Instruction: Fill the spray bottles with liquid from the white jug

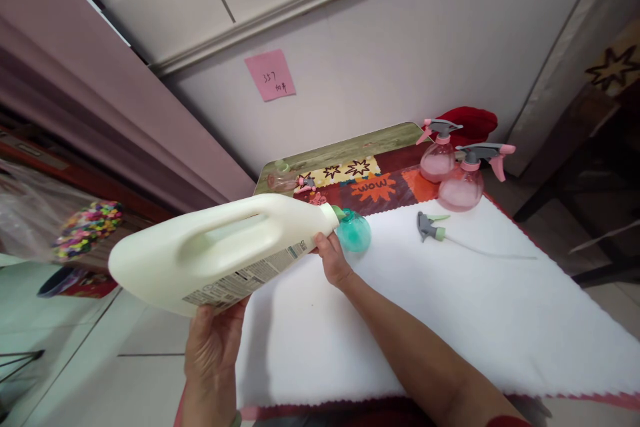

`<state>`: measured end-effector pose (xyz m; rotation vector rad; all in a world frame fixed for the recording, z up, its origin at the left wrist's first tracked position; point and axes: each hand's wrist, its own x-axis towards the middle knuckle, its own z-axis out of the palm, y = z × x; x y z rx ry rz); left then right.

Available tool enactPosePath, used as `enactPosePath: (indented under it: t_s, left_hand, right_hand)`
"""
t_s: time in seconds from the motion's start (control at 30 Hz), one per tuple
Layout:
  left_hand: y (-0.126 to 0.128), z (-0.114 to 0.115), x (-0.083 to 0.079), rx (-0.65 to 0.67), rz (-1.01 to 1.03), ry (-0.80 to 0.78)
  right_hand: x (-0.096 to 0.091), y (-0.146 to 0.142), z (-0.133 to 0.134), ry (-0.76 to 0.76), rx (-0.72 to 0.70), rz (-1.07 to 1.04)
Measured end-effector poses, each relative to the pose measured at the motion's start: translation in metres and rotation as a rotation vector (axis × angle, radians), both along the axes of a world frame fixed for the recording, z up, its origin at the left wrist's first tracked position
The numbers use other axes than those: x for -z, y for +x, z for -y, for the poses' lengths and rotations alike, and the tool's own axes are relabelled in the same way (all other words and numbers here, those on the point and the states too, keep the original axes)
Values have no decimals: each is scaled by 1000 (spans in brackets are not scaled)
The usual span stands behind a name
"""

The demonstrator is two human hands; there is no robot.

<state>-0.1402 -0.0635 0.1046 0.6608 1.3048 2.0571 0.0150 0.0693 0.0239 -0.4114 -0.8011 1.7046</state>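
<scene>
A large pale cream jug (165, 247) with a moulded handle is tilted sideways, its green spout down at the mouth of a small green bottle (356, 235). My left hand (215, 340) supports the jug's underside near its base, thumb against the label. Closed about the jug's neck is my right hand (331, 259), close beside the green bottle. The green bottle has no spray head on it and stands on the white cloth (320, 340). To its right lies a loose grey and green spray head (429, 227) with a long clear tube.
Two spray bottles with pink liquid, a rear one (437, 163) and a front one (461, 187), stand at the table's right. A clear spray bottle (290, 181) lies on its side at the back left. A red object (475, 121) sits behind, and a pink note (271, 75) is on the wall.
</scene>
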Motion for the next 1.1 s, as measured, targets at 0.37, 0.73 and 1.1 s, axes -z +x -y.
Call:
enactPosePath:
  t_s: [0.37, 0.73, 1.1]
  left_hand:
    - [-2, 0, 2, -5, 10, 1]
    - [1, 0, 0, -37, 17, -24]
    - [14, -5, -10, -63, 19, -34]
  right_hand:
    - [0, 0, -1, 6, 5, 3]
    - [0, -1, -1, -3, 6, -5]
    - [1, -2, -1, -2, -4, -7]
